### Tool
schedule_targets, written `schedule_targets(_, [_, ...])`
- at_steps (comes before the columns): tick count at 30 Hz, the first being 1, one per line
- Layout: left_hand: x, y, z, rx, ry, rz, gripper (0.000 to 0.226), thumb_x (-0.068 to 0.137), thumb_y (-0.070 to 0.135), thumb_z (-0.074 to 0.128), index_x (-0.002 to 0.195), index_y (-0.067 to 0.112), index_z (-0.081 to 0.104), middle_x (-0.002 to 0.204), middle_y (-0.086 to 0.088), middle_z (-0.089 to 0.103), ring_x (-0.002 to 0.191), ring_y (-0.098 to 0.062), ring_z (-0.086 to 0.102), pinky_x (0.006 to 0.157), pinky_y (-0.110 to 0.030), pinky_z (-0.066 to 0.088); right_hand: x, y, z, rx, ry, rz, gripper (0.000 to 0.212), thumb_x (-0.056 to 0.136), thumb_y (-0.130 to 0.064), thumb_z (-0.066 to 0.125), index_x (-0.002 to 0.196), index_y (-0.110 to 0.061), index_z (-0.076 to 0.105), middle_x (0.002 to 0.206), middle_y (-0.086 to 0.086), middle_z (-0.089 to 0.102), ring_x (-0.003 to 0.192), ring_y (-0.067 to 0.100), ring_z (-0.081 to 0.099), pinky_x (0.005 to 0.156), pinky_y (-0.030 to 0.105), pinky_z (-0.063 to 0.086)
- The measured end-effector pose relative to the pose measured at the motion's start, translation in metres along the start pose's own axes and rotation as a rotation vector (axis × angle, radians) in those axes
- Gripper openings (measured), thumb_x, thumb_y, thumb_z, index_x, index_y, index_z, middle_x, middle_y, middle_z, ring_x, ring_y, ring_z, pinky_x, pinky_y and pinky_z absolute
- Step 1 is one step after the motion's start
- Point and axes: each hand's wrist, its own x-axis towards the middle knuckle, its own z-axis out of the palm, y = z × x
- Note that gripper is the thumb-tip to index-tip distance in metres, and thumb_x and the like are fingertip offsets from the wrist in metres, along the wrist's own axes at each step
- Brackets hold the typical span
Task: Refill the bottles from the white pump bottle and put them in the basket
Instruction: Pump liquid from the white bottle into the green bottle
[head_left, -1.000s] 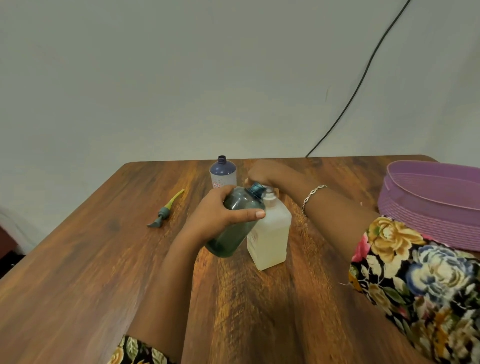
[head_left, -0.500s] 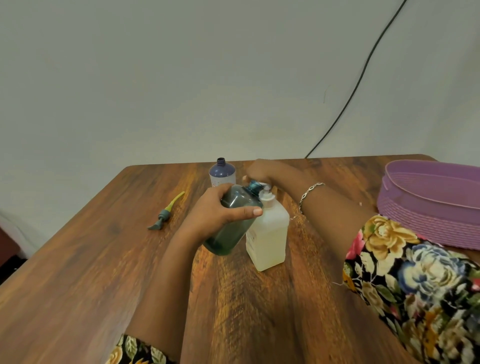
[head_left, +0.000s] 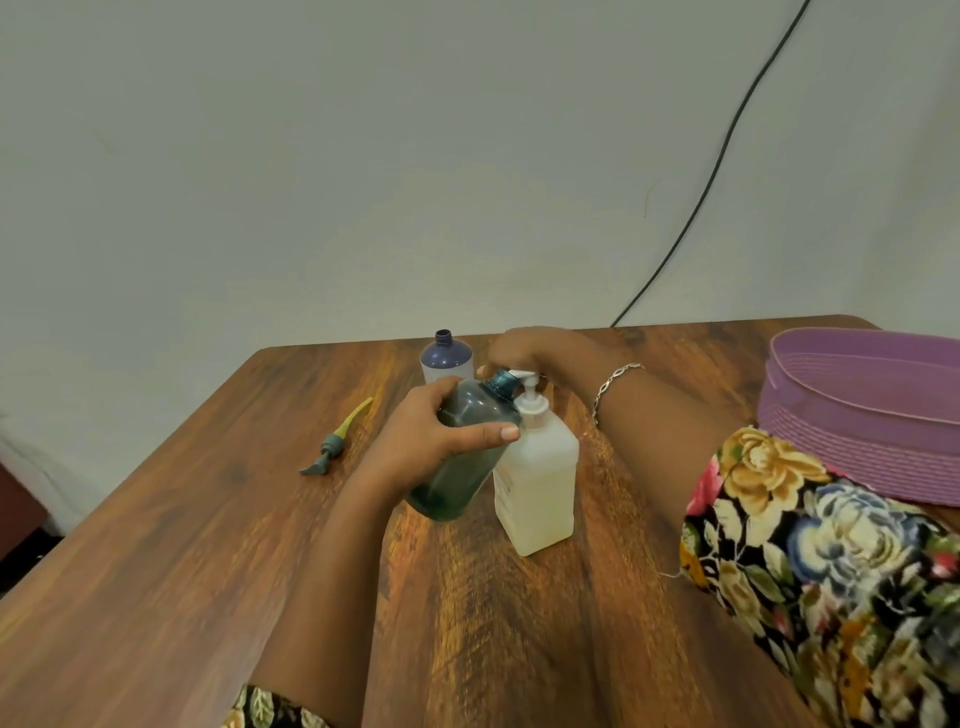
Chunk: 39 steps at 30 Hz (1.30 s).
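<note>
View: head camera, looking down at the table.
Left hand: fingers and thumb are wrapped round the teal bottle, clamped on its upper body.
Teal bottle: tilted in that grip, with its uncapped neck leaning up toward the pump spout. I cannot tell whether its base touches the table.
Right hand: laid over the pump head, fingers bent down around it, just beyond the left hand's grip.
White pump bottle: stands upright under the right hand's grip, directly right of the left hand and against the teal bottle's side.
Purple bottle: upright and uncapped, just beyond the left grip.
Loose pump: lies flat, left of the left grip and apart from it.
Basket: purple, well to the right of both grips.
Bracelet: on the right wrist, behind that grip.
</note>
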Motion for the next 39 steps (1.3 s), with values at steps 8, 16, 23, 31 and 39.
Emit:
schedule_targets(8, [0.003, -0.006, 0.008, -0.003, -0.029, -0.001, 0.083, 0.043, 0.068, 0.066, 0.111, 0.020, 0.058, 0.101, 0.004, 0.065, 0.091, -0.014, 0.063, 0.079, -0.027, 0.053, 0.011, 0.014, 0.012, -0.098, 0.169, 0.081, 0.032, 0.096, -0.020, 0.044, 0.065, -0.011, 0.047, 0.065, 0.005, 0.049, 0.053, 0.015, 0.045, 0.045, 0.025, 0.033])
schedule_targets(16, [0.003, 0.002, -0.001, 0.003, 0.014, 0.001, 0.069, 0.053, 0.060, 0.079, 0.106, 0.023, 0.057, 0.100, 0.004, 0.064, 0.090, -0.015, 0.061, 0.074, -0.024, 0.049, -0.006, 0.003, -0.005, 0.207, 0.025, 0.046, 0.023, 0.097, -0.024, 0.047, 0.083, -0.005, 0.050, 0.074, 0.011, 0.052, 0.060, 0.021, 0.050, 0.050, 0.029, 0.042])
schedule_targets(23, [0.005, -0.002, 0.006, 0.045, 0.004, -0.011, 0.077, 0.053, 0.061, 0.077, 0.115, 0.021, 0.055, 0.103, 0.006, 0.061, 0.092, -0.010, 0.059, 0.072, -0.019, 0.047, 0.012, 0.008, 0.010, 0.035, 0.150, 0.090, 0.028, 0.097, -0.018, 0.042, 0.074, -0.004, 0.051, 0.072, 0.008, 0.051, 0.056, 0.015, 0.046, 0.050, 0.024, 0.036])
schedule_targets(31, [0.002, -0.002, 0.004, -0.017, 0.017, -0.024, 0.084, 0.045, 0.066, 0.077, 0.112, 0.020, 0.056, 0.105, 0.003, 0.064, 0.095, -0.016, 0.061, 0.081, -0.028, 0.052, -0.006, 0.001, -0.001, 0.198, 0.058, 0.052, 0.024, 0.097, -0.021, 0.044, 0.079, -0.007, 0.048, 0.068, 0.007, 0.048, 0.056, 0.017, 0.045, 0.049, 0.026, 0.039])
schedule_targets(39, [0.002, -0.006, -0.001, 0.006, 0.027, -0.015, 0.087, 0.042, 0.067, 0.069, 0.114, 0.020, 0.055, 0.105, 0.003, 0.062, 0.095, -0.016, 0.061, 0.080, -0.029, 0.052, 0.000, -0.007, 0.005, 0.059, 0.036, 0.016, 0.019, 0.097, -0.017, 0.041, 0.086, -0.004, 0.050, 0.079, 0.012, 0.052, 0.058, 0.017, 0.045, 0.052, 0.026, 0.037])
